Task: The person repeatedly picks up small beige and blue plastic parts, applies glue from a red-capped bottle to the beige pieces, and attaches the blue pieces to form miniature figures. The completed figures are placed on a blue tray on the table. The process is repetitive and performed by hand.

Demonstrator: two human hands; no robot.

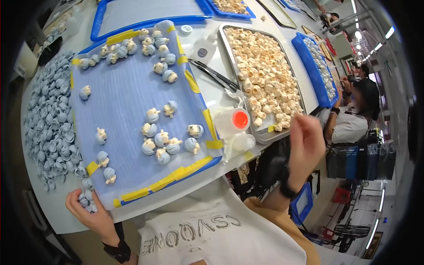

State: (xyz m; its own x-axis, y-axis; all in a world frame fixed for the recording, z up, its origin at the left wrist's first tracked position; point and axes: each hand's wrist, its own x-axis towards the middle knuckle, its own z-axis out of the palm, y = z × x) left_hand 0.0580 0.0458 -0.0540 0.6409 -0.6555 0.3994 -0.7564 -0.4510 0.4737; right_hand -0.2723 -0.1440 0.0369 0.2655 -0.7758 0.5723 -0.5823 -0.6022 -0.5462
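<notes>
My left hand (pixel 92 215) is at the near left table corner, its fingers curled round several small blue ribbed shell pieces (pixel 88 199). Beside it spreads a large heap of the same blue pieces (pixel 52 123). My right hand (pixel 307 143) is raised by the near corner of a metal tray (pixel 266 140) full of small cream moulded pieces (pixel 265 70). Its fingers are drawn together and blurred; what they hold, if anything, does not show. Between my hands lies a blue-lined tray (pixel 119 115) edged with yellow tape, bearing several cream pieces joined to blue shells (pixel 161 138).
Right of the lined tray are a white bottle (pixel 205 48), black tweezers (pixel 214 74), a cup with a red-orange centre (pixel 240 119) and a small clear container (pixel 244 142). Blue trays (pixel 152 20) stand behind. A co-worker (pixel 357 110) sits at the right near another blue tray (pixel 304 57).
</notes>
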